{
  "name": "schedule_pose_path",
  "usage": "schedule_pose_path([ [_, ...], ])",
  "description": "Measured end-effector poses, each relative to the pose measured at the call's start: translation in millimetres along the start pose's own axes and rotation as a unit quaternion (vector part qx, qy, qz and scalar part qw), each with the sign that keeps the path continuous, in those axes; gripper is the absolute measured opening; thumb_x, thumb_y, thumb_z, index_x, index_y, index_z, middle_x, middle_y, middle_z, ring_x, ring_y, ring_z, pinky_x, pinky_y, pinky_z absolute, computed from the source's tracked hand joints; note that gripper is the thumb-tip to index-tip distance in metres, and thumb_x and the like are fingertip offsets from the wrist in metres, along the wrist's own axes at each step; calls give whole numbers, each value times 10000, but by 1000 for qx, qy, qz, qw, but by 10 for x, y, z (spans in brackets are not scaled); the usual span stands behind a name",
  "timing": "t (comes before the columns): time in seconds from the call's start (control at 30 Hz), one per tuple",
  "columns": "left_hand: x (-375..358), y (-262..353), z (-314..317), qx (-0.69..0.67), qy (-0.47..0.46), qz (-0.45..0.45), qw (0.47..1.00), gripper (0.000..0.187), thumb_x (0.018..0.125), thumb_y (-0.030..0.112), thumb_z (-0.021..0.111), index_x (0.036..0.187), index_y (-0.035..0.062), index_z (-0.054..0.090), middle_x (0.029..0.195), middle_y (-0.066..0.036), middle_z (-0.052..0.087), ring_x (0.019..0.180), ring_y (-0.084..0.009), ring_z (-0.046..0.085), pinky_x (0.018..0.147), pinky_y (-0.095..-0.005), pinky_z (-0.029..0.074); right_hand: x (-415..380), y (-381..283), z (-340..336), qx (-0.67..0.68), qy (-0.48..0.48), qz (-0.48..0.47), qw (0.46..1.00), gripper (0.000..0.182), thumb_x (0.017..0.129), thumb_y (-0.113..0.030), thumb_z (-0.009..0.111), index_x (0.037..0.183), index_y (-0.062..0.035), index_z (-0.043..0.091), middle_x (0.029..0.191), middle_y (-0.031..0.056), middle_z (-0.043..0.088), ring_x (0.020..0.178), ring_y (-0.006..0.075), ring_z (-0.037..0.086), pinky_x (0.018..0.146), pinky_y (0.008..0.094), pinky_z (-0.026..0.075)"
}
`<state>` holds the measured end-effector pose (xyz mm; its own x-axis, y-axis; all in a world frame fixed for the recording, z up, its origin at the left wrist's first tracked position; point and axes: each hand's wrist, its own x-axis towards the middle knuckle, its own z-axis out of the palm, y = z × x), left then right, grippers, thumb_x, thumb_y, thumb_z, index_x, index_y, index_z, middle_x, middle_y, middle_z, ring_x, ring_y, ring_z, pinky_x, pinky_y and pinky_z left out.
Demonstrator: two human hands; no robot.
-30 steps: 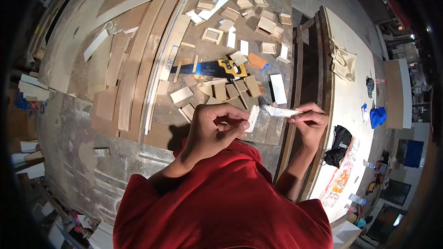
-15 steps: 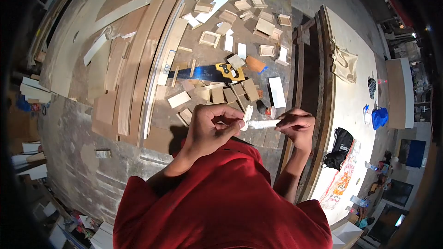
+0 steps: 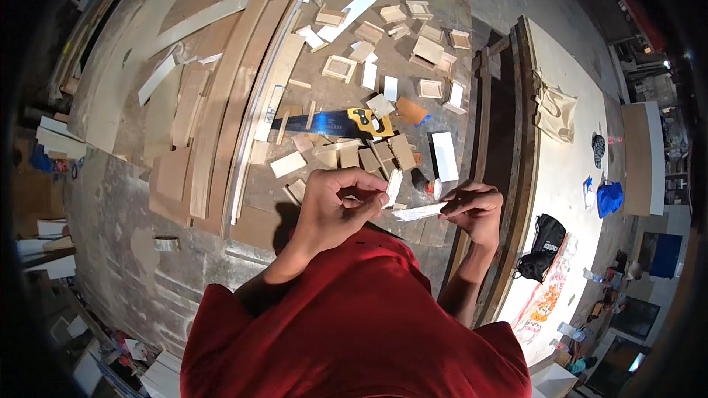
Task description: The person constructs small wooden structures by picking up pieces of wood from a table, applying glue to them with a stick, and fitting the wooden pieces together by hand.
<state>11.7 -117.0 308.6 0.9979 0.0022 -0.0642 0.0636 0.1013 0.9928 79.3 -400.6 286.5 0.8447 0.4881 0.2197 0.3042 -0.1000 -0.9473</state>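
Note:
Between the fingertips of my left hand (image 3: 341,203) is a small pale wood piece (image 3: 393,188), held upright. My right hand (image 3: 473,208) pinches one end of a thin whitish strip (image 3: 419,212), whose other end points left toward the small piece, just below it. A narrow gap shows between the two. Both hands are above the near edge of the work table. Beyond them lies a handsaw (image 3: 324,122) with a yellow and black handle, among small wood blocks (image 3: 402,152). A white rectangular panel (image 3: 444,155) lies beyond my right hand.
Several small wooden frames (image 3: 339,68) and offcuts are spread over the far part of the table (image 3: 310,92). Long boards (image 3: 221,103) lie on the left. On the right, a pale board surface (image 3: 582,96) carries a cloth bag (image 3: 555,112), a black bag (image 3: 543,245) and a blue item (image 3: 609,199).
The whitish strip's left end has dropped and come away from the small piece, so the strip now slants. My hands have hardly moved, and the view has shifted slightly.

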Motion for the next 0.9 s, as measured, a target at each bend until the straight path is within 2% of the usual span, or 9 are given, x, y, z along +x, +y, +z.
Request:
schedule_pose_path([
  [0.1,-27,24,19,-14,-6,-14,1000,125,882,16,747,980,-52,710,802,-96,728,699,-99,703,561,-177,506,18,-17,66,8,59,-3,998,261,571,58,874,786,-75,809,768,78,752,816,204,718,756,341,576],
  [0.17,-37,38,29,-11,-7,-8,1000,125,881,14,747,979,-53,710,803,-97,728,697,-100,704,555,-176,501,3,5,38,7,52,-4,999,271,566,75,875,789,-63,806,796,91,751,814,213,720,748,335,576],
  [0.23,-51,52,18,-7,-4,-1,1000,125,880,12,747,979,-54,710,804,-98,728,696,-100,704,550,-176,497,-20,11,-19,-22,-35,-25,999,250,585,72,879,790,-48,802,830,99,748,820,219,720,743,328,578],
  [0.3,-80,63,10,-5,-7,-6,1000,126,879,9,747,981,-55,710,807,-103,730,688,-101,702,541,-176,489,-48,5,-23,-13,-23,-30,999,250,586,79,881,789,-40,799,849,109,744,826,224,723,742,323,580],
  [0.4,-126,97,-8,4,-29,-8,1000,120,897,7,719,980,-77,703,856,-114,734,752,-133,723,640,-225,590,-72,-26,-26,33,25,-12,999,268,566,103,875,786,-27,795,853,118,740,829,220,727,739,318,581],
  [0.53,-184,103,17,8,-29,6,1000,116,887,9,722,972,-69,708,847,-106,737,743,-127,722,636,-226,583,-60,-28,0,60,32,-17,998,261,567,120,866,776,-16,789,863,116,731,798,207,717,716,308,577],
  [0.7,-242,90,31,16,-31,18,999,96,878,17,720,946,-51,717,815,-86,736,737,-115,720,622,-223,564,-104,18,-27,52,135,6,989,255,570,133,858,769,-7,782,861,114,723,744,173,686,674,277,550],
  [0.73,-250,88,34,17,-30,18,999,96,878,17,720,946,-51,717,815,-86,736,737,-115,720,622,-223,564,-89,7,-33,35,109,-44,992,239,574,120,866,757,-5,775,862,114,724,746,168,685,670,275,542],
  [0.9,-285,98,82,23,-27,18,999,93,881,12,718,948,-52,713,825,-86,735,749,-114,718,634,-222,564,-160,38,-33,-1,69,-34,997,223,591,91,878,764,-9,778,866,109,726,755,158,691,673,287,545],
])
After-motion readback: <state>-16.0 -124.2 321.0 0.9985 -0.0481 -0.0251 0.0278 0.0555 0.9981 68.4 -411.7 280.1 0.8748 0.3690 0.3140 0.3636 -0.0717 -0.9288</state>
